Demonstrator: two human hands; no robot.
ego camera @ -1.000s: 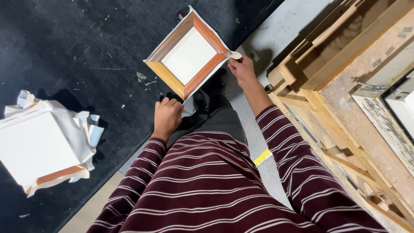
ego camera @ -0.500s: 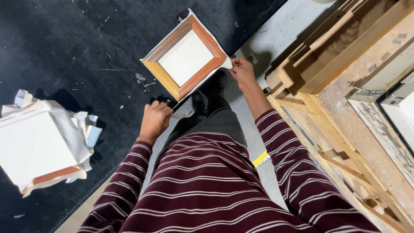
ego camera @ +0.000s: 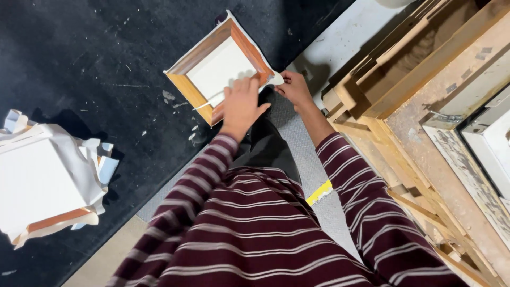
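Dark, paint-flecked flooring fills the left of the view, with stacked wooden frames crowding the right. Nearest the camera are the striped maroon sleeves; beyond them both hands meet at the small wooden frame lying face-down on the floor, its white canvas wrapped over the edges. The left hand presses flat on the frame's near corner, fingers spread and curled over the rail. The right hand pinches the loose canvas flap at that corner — thumb and forefinger closed on it. Folding this corner neatly likely calls for steady downward pressure from the left hand while the flap is drawn taut and square. A second wrapped canvas sits well apart at far left.
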